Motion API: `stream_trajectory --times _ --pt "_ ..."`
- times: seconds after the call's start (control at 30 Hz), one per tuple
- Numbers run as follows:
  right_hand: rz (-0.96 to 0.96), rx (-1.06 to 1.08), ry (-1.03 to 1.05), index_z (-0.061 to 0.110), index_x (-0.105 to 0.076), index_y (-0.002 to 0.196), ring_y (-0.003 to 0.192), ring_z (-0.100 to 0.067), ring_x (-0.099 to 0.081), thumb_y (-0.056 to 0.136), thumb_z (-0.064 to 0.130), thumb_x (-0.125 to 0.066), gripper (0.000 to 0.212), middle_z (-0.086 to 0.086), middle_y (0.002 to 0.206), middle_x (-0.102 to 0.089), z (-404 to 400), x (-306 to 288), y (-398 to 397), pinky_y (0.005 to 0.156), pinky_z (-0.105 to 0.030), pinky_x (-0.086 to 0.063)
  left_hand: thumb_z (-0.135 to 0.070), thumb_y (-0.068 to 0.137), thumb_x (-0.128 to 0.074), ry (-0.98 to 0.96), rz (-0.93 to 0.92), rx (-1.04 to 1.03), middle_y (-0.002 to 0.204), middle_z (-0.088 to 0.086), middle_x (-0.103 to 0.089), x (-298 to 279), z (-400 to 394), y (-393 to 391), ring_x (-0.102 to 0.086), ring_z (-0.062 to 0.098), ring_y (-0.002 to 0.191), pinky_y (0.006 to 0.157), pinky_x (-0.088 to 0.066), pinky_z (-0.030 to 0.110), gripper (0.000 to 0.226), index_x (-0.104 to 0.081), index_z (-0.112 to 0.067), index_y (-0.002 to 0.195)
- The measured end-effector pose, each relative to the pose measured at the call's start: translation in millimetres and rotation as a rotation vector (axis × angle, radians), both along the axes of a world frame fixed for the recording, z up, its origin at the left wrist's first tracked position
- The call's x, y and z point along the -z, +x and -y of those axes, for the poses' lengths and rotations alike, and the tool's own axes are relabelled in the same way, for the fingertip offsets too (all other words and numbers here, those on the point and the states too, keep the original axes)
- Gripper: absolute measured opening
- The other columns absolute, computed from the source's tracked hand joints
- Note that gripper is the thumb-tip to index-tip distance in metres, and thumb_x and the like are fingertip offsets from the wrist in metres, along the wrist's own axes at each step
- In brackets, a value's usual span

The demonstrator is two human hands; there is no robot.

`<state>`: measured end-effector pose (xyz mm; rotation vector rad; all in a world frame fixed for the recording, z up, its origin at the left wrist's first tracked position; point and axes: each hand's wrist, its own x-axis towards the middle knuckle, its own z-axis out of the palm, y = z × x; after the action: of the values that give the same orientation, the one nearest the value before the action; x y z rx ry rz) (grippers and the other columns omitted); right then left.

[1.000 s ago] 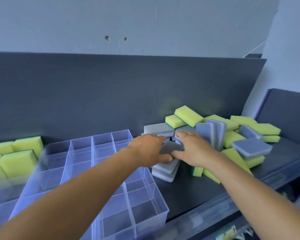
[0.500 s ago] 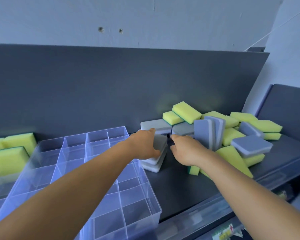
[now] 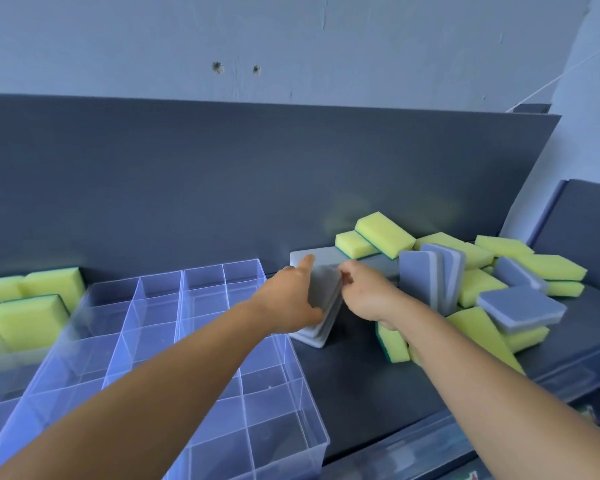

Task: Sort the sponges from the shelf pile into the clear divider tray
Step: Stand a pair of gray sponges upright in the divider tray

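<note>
Left hand (image 3: 288, 299) grips a small stack of grey sponges (image 3: 321, 306), thumb across the near face, forefinger up along the far edge. Right hand (image 3: 364, 292) pinches the stack's upper right corner with curled fingers. The stack stands tilted on its lower edge on the dark shelf (image 3: 354, 382), just right of the clear divider tray (image 3: 305, 389) and not yet over it.

Taking the tray as reference: its visible compartments hold no sponges. The mixed pile (image 3: 471, 282) of yellow and grey sponges lies further right, against the dark back panel (image 3: 257, 188). Two grey sponges (image 3: 430, 278) stand upright at the pile's near left. More yellow sponges (image 3: 28, 306) sit at the tray's far left; whether they are inside it cannot be told.

Judgement: the step is squaring up the grey stack before transfer. To do it well, both hands should press the faces flat together, align the edges, then lift the stack clear of the tray wall and lower it into one compartment on edge. The foam compresses, so a light grip should suffice.
</note>
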<state>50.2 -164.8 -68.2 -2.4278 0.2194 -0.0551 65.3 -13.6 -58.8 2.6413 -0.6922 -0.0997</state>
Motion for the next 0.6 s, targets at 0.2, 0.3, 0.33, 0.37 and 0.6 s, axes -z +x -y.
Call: stream_trajectory --times 0.2,0.3,0.33,0.37,0.6 --pt "0.312 -0.079 0.214 0.037 -0.053 0.095 0.088 -0.015 -0.057 0.086 0.019 -0.053 0.021 0.002 0.111 -0.053 7 -21 -9 0.078 -0.03 -0.046 -0.021 0.076 -0.072 -0.2 0.073 0.072 0.146 -0.003 -0.025 -7 3 -2 -0.051 0.022 0.113 0.086 -0.047 0.025 0.097 -0.01 -0.033 0.15" --pt "0.329 -0.136 0.349 0.037 -0.056 0.101 0.09 -0.011 -0.061 0.083 0.017 -0.06 0.027 0.009 0.102 -0.062 11 -33 -16 0.084 -0.031 -0.049 -0.021 0.07 -0.079 -0.347 0.11 0.076 0.138 -0.006 -0.032 -17 3 -6 -0.047 0.015 0.11 0.084 -0.041 0.021 0.086 -0.03 -0.03 0.139" --pt "0.323 -0.158 0.386 0.034 -0.056 0.108 0.1 -0.01 -0.061 0.083 0.016 -0.061 0.031 0.01 0.108 -0.063 12 -37 -18 0.09 -0.03 -0.049 -0.021 0.068 -0.081 -0.374 0.124 0.066 0.133 -0.007 -0.034 -22 2 -8 -0.047 0.014 0.107 0.083 -0.042 0.022 0.083 -0.033 -0.03 0.135" --pt "0.324 -0.179 0.407 0.032 -0.056 0.112 0.106 -0.01 -0.06 0.083 0.015 -0.062 0.034 0.009 0.113 -0.064 13 -41 -19 0.092 -0.028 -0.048 -0.021 0.067 -0.082 -0.387 0.139 0.055 0.129 -0.008 -0.035 -26 1 -11 -0.047 0.014 0.104 0.083 -0.044 0.024 0.082 -0.035 -0.031 0.133" --pt "0.384 -0.282 0.436 0.029 -0.06 0.096 0.093 -0.015 -0.062 0.079 0.016 -0.069 0.024 -0.002 0.105 -0.07 -11 -67 -32 0.088 -0.034 -0.05 -0.023 0.067 -0.083 -0.364 0.221 -0.012 0.117 -0.005 -0.033 -51 -33 -34 -0.051 0.018 0.101 0.088 -0.049 0.029 0.082 -0.038 -0.037 0.134"
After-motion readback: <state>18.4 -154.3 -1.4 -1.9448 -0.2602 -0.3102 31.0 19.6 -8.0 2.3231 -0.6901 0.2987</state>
